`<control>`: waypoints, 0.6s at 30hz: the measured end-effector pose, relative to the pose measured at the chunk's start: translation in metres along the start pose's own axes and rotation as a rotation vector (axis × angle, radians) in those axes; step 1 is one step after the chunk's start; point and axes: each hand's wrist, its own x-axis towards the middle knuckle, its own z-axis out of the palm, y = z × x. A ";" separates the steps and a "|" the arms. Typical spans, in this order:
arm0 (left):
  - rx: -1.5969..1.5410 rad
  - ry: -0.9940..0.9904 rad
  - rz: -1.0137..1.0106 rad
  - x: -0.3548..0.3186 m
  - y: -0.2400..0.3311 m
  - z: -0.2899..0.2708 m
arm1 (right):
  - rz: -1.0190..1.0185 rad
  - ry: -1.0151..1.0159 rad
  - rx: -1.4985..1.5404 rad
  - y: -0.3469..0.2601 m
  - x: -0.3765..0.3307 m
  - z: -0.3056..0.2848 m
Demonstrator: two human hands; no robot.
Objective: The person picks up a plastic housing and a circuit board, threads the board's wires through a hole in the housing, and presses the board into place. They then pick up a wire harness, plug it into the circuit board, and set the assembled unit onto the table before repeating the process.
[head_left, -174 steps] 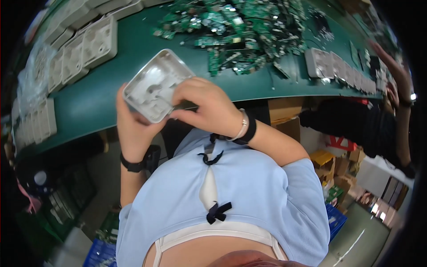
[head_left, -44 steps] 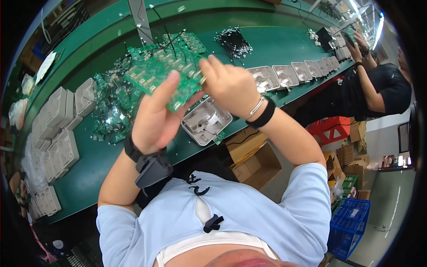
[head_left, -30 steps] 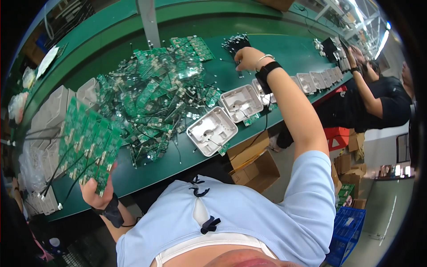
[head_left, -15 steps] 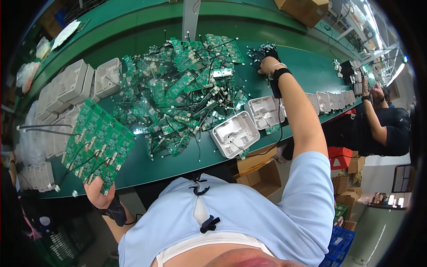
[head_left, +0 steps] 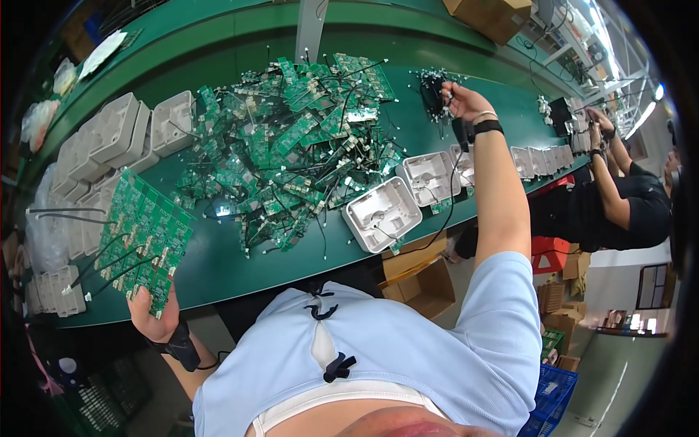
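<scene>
At the left, my left hand [head_left: 154,309] grips the lower edge of a green circuit board panel [head_left: 149,229], holding it tilted above the bench. Several black cables with small connectors hang off the panel's left side. My right hand [head_left: 470,102] reaches far out to the right, beside a bundle of black cables [head_left: 431,93] with white connector ends. Its thumb and fingers are pinched together at the bundle's edge; what is between them is too small to make out. A big heap of green circuit boards [head_left: 291,153] with short black cables lies between my hands.
White plastic housings [head_left: 382,215] stand in a row along the near edge towards the right. More housings [head_left: 113,135] are stacked at the left. An open cardboard box [head_left: 422,288] sits below the bench. Another person [head_left: 619,197] works at the right.
My right hand has drawn back from the cable bundle, slightly to the right, and turned with its fingers pinched. My left hand has shifted a little left with the circuit board panel.
</scene>
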 end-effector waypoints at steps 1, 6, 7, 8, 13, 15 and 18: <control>-0.008 0.030 0.004 0.000 0.000 0.000 | 0.009 -0.115 0.168 -0.004 -0.005 -0.004; -0.081 -0.009 -0.019 0.005 -0.001 -0.006 | 0.183 -0.072 -0.040 -0.012 -0.007 -0.036; -0.097 -0.051 -0.011 0.005 -0.003 -0.011 | 0.154 0.024 -0.017 -0.013 -0.009 -0.034; -0.115 -0.093 -0.002 0.006 -0.006 -0.015 | 0.122 0.121 0.005 -0.017 -0.015 -0.028; -0.254 -0.245 -0.053 0.006 -0.016 -0.016 | -0.303 0.357 -0.162 -0.044 -0.104 0.058; -0.184 -0.191 -0.084 -0.009 -0.011 -0.007 | -0.343 0.301 -0.235 -0.050 -0.140 0.098; -0.106 -0.043 -0.240 -0.031 -0.001 0.005 | -0.444 0.104 -0.404 -0.049 -0.208 0.151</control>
